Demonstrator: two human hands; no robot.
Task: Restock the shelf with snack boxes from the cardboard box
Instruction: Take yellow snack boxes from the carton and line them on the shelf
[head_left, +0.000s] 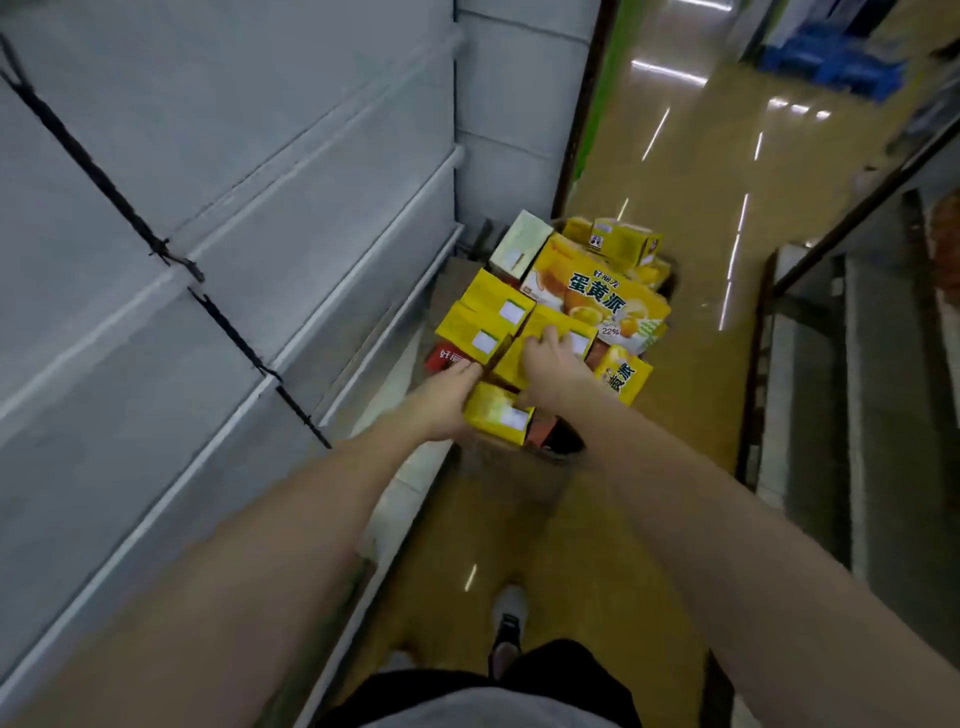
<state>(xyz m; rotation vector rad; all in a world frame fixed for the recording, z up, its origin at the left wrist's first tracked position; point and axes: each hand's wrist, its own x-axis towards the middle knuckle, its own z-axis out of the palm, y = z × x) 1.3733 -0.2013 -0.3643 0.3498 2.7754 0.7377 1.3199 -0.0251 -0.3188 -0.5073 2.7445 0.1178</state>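
Over cardboard box (457, 291): both hands (545, 358) gripping yellow snack boxes (540, 338).

Glossy tan floor (691, 218) runs up the aisle, ceiling lights reflected in streaks. Blue crates (831, 62) sit on it far up the aisle, blurred. Green vertical strip (605, 88) beside a dark post at top centre. Black wire clips (161, 249) hang at left. White-and-black shoe (508, 623) on the floor at bottom centre, black shorts (561, 670) just below it.

Snack boxes (595, 293) yellow (white label patches); one red box (445, 357); shelf (223, 218) pale grey; floor (691, 218) tan.
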